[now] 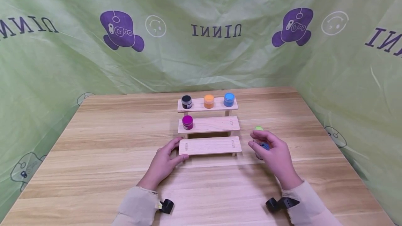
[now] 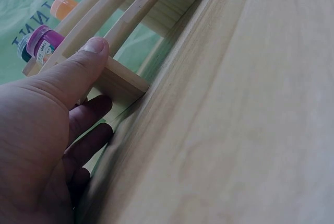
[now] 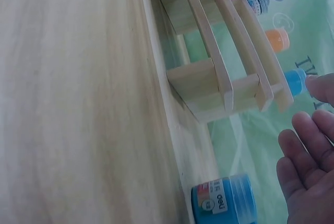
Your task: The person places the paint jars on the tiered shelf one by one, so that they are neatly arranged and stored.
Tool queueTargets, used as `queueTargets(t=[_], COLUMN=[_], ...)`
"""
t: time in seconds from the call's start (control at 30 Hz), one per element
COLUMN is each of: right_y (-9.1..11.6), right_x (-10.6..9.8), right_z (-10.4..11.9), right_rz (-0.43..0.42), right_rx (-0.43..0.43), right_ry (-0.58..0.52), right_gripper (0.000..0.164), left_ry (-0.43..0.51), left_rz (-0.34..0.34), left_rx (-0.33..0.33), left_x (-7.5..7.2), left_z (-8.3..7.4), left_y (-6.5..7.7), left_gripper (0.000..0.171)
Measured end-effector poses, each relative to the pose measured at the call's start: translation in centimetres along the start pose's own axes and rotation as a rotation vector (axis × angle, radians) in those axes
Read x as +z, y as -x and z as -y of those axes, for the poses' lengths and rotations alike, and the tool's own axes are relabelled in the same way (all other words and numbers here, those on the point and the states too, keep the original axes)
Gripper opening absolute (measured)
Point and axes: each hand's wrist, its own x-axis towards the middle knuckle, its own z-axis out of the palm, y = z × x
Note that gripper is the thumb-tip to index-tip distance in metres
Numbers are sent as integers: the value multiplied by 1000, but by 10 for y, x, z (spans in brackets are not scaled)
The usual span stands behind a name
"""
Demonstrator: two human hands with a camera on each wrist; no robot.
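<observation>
A three-step wooden stand (image 1: 210, 145) stands mid-table. At the left end of its lowest step, my left hand (image 1: 162, 165) grips the board, thumb at the front edge and index finger at the back corner. In the left wrist view the thumb (image 2: 86, 65) lies on the step's end, the other fingers below it. My right hand (image 1: 274, 152) hovers right of the stand, fingers loosely bent, nothing between them. Under it is a blue paint jar (image 3: 219, 203), partly hidden in the head view. Behind the fingers shows a light green lid (image 1: 259, 128).
On the top step stand a black jar (image 1: 186, 102), an orange jar (image 1: 208, 101) and a light blue jar (image 1: 229, 99). A magenta jar (image 1: 187, 122) is on the left of the middle step. Green printed cloth (image 1: 201, 65) hangs around the wooden table (image 1: 110, 142).
</observation>
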Motion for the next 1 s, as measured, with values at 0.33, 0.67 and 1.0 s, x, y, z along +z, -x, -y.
queueTargets(t=[0.33, 0.67, 1.0], right_y=[6, 16, 24], right_x=[-8, -17, -20], right_z=[-12, -17, -24], right_rz=[-30, -41, -101], right_rx=[-3, 27, 80], right_ry=[-25, 2, 140], right_gripper=[35, 40, 42], left_ry=[3, 5, 6], left_rz=[-3, -5, -5], left_rx=[5, -12, 11], left_x=[0, 1, 1], left_z=[1, 2, 2], left_y=[0, 0, 0], left_gripper=[67, 67, 66])
